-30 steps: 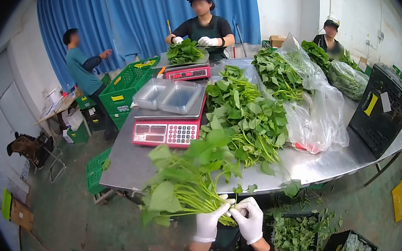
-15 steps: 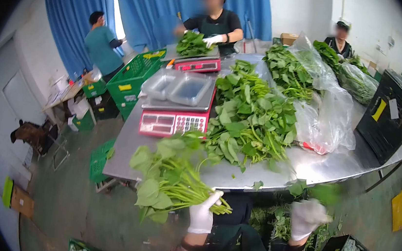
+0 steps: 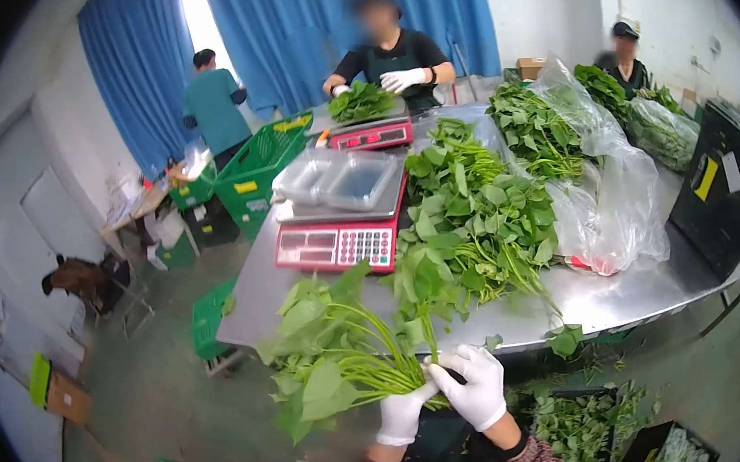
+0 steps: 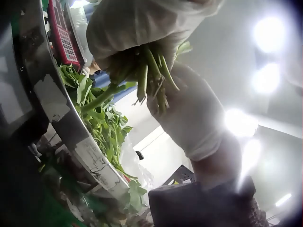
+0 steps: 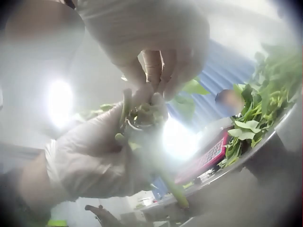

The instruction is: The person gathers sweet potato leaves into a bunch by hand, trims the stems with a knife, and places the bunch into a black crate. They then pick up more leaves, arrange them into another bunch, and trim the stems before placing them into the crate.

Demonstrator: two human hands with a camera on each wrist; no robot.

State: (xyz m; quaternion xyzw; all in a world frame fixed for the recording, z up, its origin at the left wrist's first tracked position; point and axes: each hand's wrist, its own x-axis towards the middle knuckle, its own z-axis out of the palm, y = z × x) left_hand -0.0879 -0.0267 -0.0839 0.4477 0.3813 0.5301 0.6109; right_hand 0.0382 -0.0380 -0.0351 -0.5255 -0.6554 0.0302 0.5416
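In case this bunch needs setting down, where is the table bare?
The metal table shows bare at front right, between the plastic bag, black crate and front edge, and at near left, between the nearer red scale and the left rim. Piled greens crowd the middle, clear trays that scale. The held bunch hides some front edge.

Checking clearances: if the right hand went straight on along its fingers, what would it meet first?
Probably the stems in the left hand; the right hand points at them from very close, though depth leaves contact unclear.
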